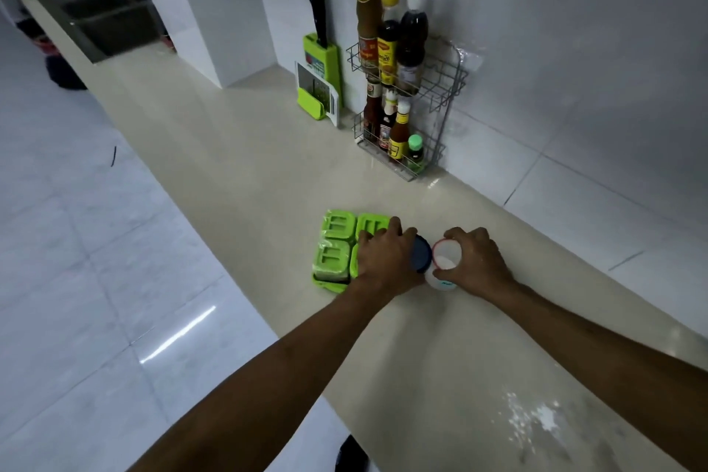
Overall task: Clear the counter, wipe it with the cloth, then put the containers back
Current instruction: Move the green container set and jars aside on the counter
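Here, on the cream counter [237, 180], the left hand [387, 261] covers a dark blue round lid [421, 255] beside the green four-lidded plastic container [333, 253]; the right hand [475, 261] grips an upright white, red-rimmed cup [446, 259], mouth up.

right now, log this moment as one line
left hand: on blue-lidded jar | right hand: gripping white cup | green container set: left of both, on counter
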A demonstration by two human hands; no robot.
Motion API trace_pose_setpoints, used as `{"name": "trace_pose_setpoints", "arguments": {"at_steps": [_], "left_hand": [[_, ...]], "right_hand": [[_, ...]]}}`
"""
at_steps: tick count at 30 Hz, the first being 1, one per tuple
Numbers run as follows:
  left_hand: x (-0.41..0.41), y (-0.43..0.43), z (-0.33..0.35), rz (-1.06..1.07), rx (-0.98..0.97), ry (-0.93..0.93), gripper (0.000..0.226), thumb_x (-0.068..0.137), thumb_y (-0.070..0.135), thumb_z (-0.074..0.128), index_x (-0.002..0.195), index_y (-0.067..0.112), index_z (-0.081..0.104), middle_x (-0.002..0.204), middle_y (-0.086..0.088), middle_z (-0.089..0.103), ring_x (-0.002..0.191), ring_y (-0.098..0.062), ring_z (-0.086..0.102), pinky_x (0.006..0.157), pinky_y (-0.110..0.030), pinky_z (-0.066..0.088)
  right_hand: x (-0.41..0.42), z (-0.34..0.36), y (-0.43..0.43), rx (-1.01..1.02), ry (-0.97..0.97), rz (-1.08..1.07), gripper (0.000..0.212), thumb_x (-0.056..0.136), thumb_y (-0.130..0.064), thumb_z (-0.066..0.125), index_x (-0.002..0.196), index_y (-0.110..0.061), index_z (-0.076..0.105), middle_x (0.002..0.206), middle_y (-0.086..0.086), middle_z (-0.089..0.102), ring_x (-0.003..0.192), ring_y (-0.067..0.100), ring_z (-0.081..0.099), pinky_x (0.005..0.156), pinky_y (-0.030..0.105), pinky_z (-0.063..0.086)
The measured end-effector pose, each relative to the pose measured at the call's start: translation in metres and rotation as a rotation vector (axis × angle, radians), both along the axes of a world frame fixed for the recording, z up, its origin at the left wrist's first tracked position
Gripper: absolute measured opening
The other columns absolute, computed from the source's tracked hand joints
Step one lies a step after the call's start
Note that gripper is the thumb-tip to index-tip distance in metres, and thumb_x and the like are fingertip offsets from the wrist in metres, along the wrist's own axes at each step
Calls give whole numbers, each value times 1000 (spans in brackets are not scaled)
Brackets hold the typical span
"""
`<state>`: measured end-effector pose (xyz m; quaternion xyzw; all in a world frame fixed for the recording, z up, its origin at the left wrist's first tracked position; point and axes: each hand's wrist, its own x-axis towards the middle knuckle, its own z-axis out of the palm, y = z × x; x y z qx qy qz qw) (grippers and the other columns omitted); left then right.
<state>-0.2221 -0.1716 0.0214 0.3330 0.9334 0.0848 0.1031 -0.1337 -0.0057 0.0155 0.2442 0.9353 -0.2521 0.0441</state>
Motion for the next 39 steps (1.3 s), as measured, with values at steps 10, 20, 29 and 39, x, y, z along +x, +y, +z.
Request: {"name": "trace_pose_setpoints", "arguments": {"at_steps": [10,20,29,39], "left_hand": [[-22,-11,19,65,-165,-30,83,82,48,85,153,27,49,146,-3,53,132,-35,62,120,-63,37],[22,14,19,-4,-116,173,88,81,64,80,151,22,49,148,-13,50,132,-42,55,107,-55,45],[190,170,18,-594,36,41,47,99,39,69,143,23,64,135,-3,65,122,-30,64,102,-46,46],[344,328,7,-894,71,27,56,100,38,66,151,18,54,150,-9,54,133,-35,56,104,-50,47]], "right_hand": [[-21,-18,-19,-80,116,-11,94,64,-50,98,145,-25,56,131,10,52,119,33,60,98,44,58],[32,-17,-7,-154,98,-62,95,84,-46,84,162,-24,34,163,7,39,145,29,45,118,45,44],[217,-15,85,4,97,-372,49,92,-16,68,140,-17,54,137,8,53,117,36,58,90,50,57],[399,-11,214,276,9,-654,59,84,-11,72,141,-8,56,140,20,54,116,47,57,92,53,55]]}}
